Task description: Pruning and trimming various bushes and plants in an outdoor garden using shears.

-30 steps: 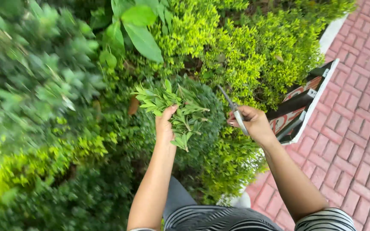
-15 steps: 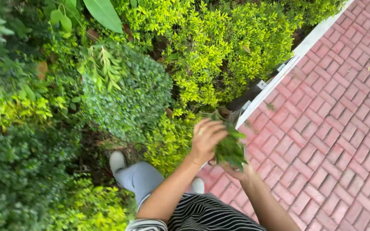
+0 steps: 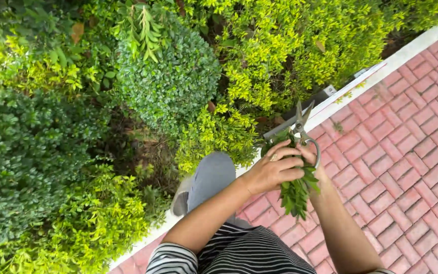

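Having swung away from the round bush [image 3: 171,81], I now press my left hand [image 3: 272,172] around the cut sprigs [image 3: 295,190] over the brick path [image 3: 406,167], against my right hand [image 3: 310,155] whose fingers grip the shears [image 3: 300,127], so cutting has paused.

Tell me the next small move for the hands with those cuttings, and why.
Probably shift the leafy cuttings fully into the left hand. Both hands are bunched together over the brick path, and the right hand also holds the shears, which crowds its grip.
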